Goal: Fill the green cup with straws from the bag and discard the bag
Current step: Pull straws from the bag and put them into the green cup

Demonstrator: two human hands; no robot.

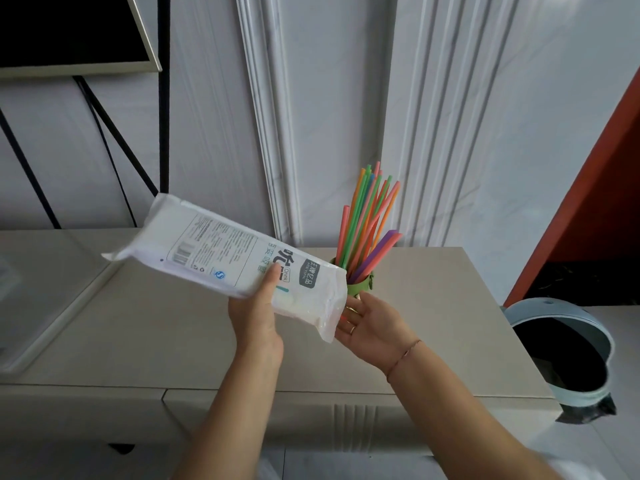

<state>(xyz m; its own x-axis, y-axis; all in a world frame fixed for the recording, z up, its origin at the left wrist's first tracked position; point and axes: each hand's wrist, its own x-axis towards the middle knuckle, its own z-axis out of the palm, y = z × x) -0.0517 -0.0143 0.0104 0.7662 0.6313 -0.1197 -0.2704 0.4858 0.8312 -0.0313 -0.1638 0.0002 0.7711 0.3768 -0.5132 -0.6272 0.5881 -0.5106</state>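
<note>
Our left hand (258,315) grips the straw bag (228,258) mouth-down; our open right hand (372,325) waits beneath, beside the green cup (360,285), catching stragglers.

The bag (235,261) was white with teal print; the straws (370,216) orange, green, pink, purple; the cup (360,287) green, seemingly plain.

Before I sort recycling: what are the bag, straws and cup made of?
Bag: thin glossy plastic film, judging by its sheen and crinkled, translucent end. Straws: probably matte plastic, smooth and brightly coloured. Green cup: looks like matte plastic, mostly hidden.
</note>
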